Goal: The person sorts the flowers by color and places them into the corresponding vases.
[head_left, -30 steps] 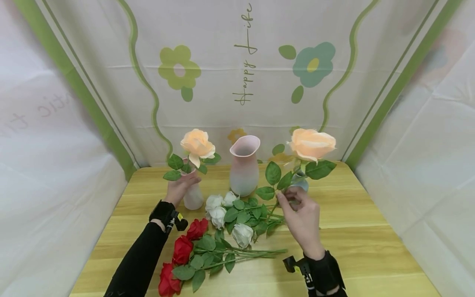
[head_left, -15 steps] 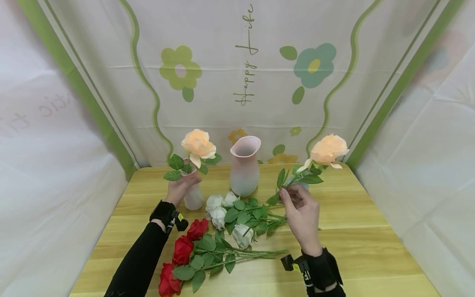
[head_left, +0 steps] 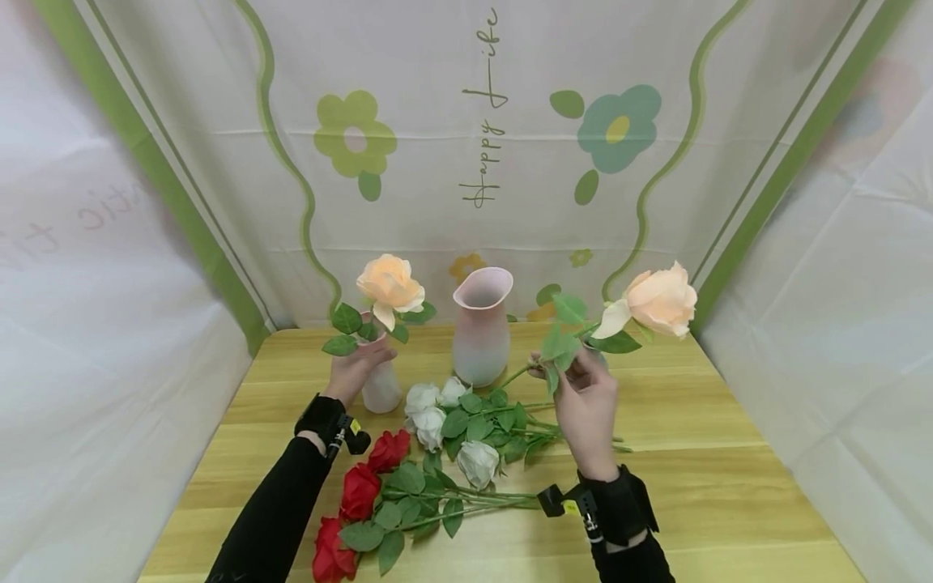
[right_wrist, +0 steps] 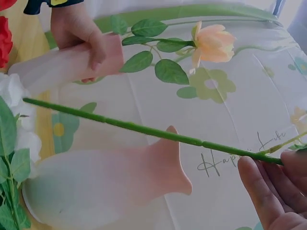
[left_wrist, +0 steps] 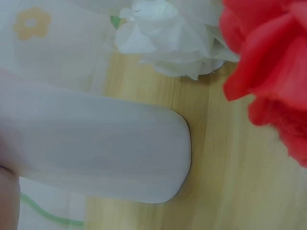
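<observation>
My left hand (head_left: 355,371) grips the neck of a small pink-and-white vase (head_left: 381,390) at the table's left. A peach rose (head_left: 391,283) stands in that vase. With my right hand (head_left: 589,409) I pinch the stem (right_wrist: 144,129) of a second peach rose (head_left: 662,303), just below its leaves. This rose leans with its bloom to the right, and its bare stem end points left and down. Between the hands a larger pink-to-white vase (head_left: 481,344) stands upright, with no flower in its mouth. Behind my right hand a pale blue vase (head_left: 599,355) is mostly hidden.
White roses (head_left: 428,425) lie in front of the larger vase, their stems running right beneath my right hand. Nearer the front lie several red roses (head_left: 359,491) with stems to the right. A printed cloth (head_left: 437,202) backs the wooden table (head_left: 714,486).
The rose in my right hand has tipped over to the right, and its stem end has swung out to the left. My right hand has shifted slightly left. My left hand stays put.
</observation>
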Motion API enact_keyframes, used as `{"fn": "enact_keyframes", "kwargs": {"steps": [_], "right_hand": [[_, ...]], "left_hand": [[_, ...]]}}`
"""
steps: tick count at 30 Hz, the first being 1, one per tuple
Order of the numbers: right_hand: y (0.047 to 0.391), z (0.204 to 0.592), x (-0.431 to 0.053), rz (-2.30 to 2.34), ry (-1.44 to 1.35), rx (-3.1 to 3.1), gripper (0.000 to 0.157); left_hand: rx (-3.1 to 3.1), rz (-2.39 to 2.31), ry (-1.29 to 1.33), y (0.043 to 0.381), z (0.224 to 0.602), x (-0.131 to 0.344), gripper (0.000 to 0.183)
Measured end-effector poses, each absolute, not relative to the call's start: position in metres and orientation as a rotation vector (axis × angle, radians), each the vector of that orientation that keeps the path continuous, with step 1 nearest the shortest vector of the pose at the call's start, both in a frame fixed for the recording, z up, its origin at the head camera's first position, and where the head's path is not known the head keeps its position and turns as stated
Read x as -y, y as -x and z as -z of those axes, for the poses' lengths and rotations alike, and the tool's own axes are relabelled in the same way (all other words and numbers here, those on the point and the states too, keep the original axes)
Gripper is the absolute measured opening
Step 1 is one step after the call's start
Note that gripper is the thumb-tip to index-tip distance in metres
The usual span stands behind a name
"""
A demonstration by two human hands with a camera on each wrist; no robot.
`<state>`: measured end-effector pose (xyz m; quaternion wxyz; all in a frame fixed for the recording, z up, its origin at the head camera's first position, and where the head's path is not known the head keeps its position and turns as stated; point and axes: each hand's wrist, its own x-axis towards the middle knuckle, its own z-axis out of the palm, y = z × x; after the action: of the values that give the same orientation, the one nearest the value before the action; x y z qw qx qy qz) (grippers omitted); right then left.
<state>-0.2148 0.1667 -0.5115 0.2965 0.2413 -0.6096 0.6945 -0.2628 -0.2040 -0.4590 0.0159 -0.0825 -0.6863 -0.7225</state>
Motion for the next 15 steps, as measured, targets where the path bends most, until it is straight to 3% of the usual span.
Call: {"fn": "enact_keyframes", "kwargs": {"steps": [4, 7, 15], "right_hand": [[0.163, 0.42, -0.131, -1.86, -0.613, 1.593, 0.027], [0.144, 0.388, -0.119, -1.876, -0.532, 1.613, 0.023], [0.14, 0.365, -0.111, -1.92, -0.514, 1.541, 0.025]], "left_hand": [[2.136, 2.231, 0.272, 0.263, 0.458, 0.204, 0.086], [2.143, 2.237, 0.25, 0.263, 0.458, 0.204, 0.086], [2.167, 2.228, 0.242, 0.263, 0.456, 0.204, 0.087]]}}
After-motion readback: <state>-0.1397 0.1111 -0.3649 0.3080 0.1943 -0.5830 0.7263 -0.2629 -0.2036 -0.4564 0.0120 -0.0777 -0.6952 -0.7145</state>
